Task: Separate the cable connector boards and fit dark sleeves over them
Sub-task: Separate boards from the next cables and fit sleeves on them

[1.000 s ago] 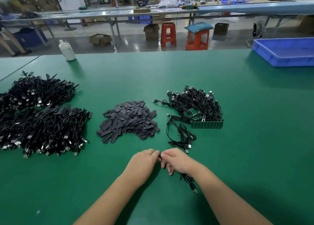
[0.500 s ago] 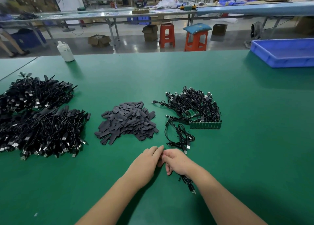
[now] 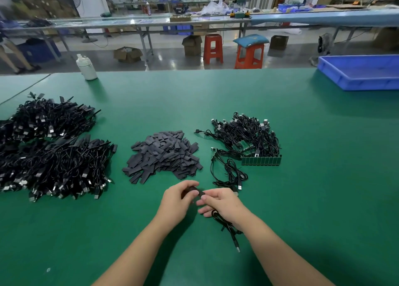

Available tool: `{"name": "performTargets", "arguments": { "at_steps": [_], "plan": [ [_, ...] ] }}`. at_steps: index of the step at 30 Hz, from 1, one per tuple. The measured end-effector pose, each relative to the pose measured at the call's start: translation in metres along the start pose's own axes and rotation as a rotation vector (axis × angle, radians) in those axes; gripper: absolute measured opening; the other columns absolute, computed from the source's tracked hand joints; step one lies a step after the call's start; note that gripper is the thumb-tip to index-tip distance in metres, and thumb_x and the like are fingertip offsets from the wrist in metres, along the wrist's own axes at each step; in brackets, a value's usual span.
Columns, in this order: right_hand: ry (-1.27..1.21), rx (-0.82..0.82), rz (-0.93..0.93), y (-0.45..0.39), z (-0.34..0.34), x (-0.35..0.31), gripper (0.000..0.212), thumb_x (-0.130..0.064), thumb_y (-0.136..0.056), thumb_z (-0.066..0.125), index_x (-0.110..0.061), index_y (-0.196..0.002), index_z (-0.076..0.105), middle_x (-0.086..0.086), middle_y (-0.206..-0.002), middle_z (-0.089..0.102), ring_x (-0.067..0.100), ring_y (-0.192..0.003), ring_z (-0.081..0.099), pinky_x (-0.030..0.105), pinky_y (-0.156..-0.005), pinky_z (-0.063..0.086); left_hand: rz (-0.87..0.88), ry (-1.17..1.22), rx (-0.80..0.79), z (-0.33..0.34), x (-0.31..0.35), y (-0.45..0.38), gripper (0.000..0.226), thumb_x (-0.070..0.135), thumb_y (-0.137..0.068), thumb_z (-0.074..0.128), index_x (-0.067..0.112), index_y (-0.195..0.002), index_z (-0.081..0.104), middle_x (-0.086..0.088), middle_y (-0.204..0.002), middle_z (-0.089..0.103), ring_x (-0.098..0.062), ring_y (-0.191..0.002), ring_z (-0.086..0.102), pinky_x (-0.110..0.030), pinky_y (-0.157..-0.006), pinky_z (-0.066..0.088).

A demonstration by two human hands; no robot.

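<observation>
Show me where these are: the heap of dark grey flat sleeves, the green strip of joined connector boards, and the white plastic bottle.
heap of dark grey flat sleeves (image 3: 164,154), head view, middle of heap.
green strip of joined connector boards (image 3: 261,161), head view, strip's front face.
white plastic bottle (image 3: 87,68), head view, its body.

1. There is one view only, from a camera on the person's head.
2. It faces forward and down over the green table (image 3: 302,199).
3. The two hands are near, at the low centre of the view.
4. Far behind, the workshop floor and a long bench (image 3: 151,22) are visible.
</observation>
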State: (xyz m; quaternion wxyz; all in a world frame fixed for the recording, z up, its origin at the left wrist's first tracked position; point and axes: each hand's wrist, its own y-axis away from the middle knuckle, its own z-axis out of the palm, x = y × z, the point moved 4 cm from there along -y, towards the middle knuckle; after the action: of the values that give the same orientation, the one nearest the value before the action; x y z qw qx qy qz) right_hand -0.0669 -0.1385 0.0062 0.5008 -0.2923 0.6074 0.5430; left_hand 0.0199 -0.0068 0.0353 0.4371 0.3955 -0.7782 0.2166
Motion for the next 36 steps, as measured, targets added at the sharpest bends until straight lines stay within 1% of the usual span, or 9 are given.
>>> {"name": "performTargets", "arguments": {
  "at_steps": [6, 9, 13, 16, 20, 22, 27, 30, 36],
  "plan": [
    [-0.112, 0.014, -0.071, 0.003, 0.004, -0.037, 0.021, -0.013, -0.098, 0.059, -0.003, -0.116, 0.062, 0.011, -0.097, 0.076, 0.023, -0.090, 0.074, 0.030, -0.076, 0.060, -0.110, 0.425, 0.019, -0.007, 0.016, 0.007, 0.035, 0.026, -0.095, 0.062, 0.036, -0.127, 0.053, 0.003, -0.097, 0.071, -0.007, -0.088, 0.067, -0.021, -0.080, 0.053],
    [-0.415, 0.084, -0.134, 0.000, 0.001, -0.053, 0.036, -0.013, -0.097, 0.060, 0.003, -0.128, 0.051, 0.014, -0.106, 0.074, 0.026, -0.101, 0.072, 0.030, -0.083, 0.058, -0.135, 0.482, -0.259, 0.011, 0.017, 0.020, 0.019, 0.024, -0.098, 0.058, 0.018, -0.112, 0.068, 0.009, -0.091, 0.073, -0.008, -0.079, 0.065, -0.020, -0.075, 0.050],
    [-0.550, 0.125, -0.163, -0.007, 0.002, -0.058, 0.035, -0.011, -0.099, 0.057, 0.007, -0.128, 0.047, 0.017, -0.104, 0.074, 0.027, -0.101, 0.072, 0.031, -0.083, 0.059, -0.137, 0.460, -0.242, 0.013, 0.015, 0.024, 0.012, 0.011, -0.094, 0.064, 0.008, -0.083, 0.068, -0.004, -0.071, 0.066, -0.013, -0.064, 0.057, -0.024, -0.068, 0.045],
    [-0.189, 0.228, -0.181, -0.010, -0.004, -0.058, 0.026, -0.023, -0.099, 0.058, -0.003, -0.115, 0.061, 0.007, -0.097, 0.077, 0.020, -0.097, 0.072, 0.037, -0.093, 0.057, -0.134, 0.389, -0.144, -0.002, 0.015, 0.020, 0.011, 0.013, -0.091, 0.067, 0.007, -0.082, 0.069, -0.002, -0.072, 0.062, -0.015, -0.068, 0.051, -0.026, -0.068, 0.040],
    [0.883, 0.474, -0.277, -0.004, -0.029, -0.061, 0.026, -0.044, -0.099, 0.052, -0.026, -0.111, 0.066, -0.010, -0.100, 0.070, 0.011, -0.096, 0.062, 0.036, -0.085, 0.053, -0.156, 0.189, 0.081, -0.054, 0.007, 0.003, 0.009, 0.017, -0.091, 0.065, 0.013, -0.082, 0.069, -0.002, -0.076, 0.070, -0.014, -0.066, 0.055, -0.026, -0.062, 0.042],
    [1.150, 0.496, -0.306, -0.002, -0.039, -0.055, 0.031, -0.045, -0.098, 0.051, -0.027, -0.120, 0.063, -0.007, -0.108, 0.067, 0.013, -0.109, 0.054, 0.036, -0.086, 0.051, -0.153, 0.109, 0.199, -0.093, 0.003, -0.010, 0.007, 0.015, -0.089, 0.065, 0.015, -0.084, 0.070, -0.004, -0.079, 0.071, -0.014, -0.066, 0.056, -0.027, -0.064, 0.045],
    [1.306, 0.431, -0.250, 0.001, -0.057, -0.033, 0.059, -0.059, -0.093, 0.051, -0.026, -0.141, 0.046, -0.006, -0.135, 0.050, 0.016, -0.124, 0.042, 0.033, -0.104, 0.040, -0.197, -0.139, 0.511, -0.203, -0.018, -0.036, 0.008, 0.017, -0.086, 0.063, 0.019, -0.090, 0.069, 0.001, -0.083, 0.071, -0.017, -0.066, 0.062, -0.029, -0.056, 0.051],
    [1.359, 0.390, -0.201, 0.004, -0.062, -0.021, 0.071, -0.056, -0.089, 0.060, -0.023, -0.147, 0.036, -0.004, -0.142, 0.041, 0.017, -0.131, 0.036, 0.033, -0.107, 0.039, -0.306, -0.367, 0.675, -0.255, -0.045, -0.042, 0.015, 0.021, -0.086, 0.061, 0.014, -0.098, 0.069, -0.007, -0.089, 0.070, -0.027, -0.079, 0.064, -0.035, -0.071, 0.053],
    [1.314, 0.444, -0.233, 0.008, -0.067, -0.022, 0.033, -0.031, -0.096, 0.058, -0.025, -0.127, 0.051, -0.009, -0.129, 0.048, 0.011, -0.120, 0.042, 0.027, -0.090, 0.049, -0.681, -0.584, 0.572, -0.276, -0.102, -0.025, 0.021, 0.024, -0.086, 0.060, 0.005, -0.096, 0.062, -0.019, -0.088, 0.063, -0.039, -0.088, 0.057, -0.043, -0.073, 0.051]
  ]
}}
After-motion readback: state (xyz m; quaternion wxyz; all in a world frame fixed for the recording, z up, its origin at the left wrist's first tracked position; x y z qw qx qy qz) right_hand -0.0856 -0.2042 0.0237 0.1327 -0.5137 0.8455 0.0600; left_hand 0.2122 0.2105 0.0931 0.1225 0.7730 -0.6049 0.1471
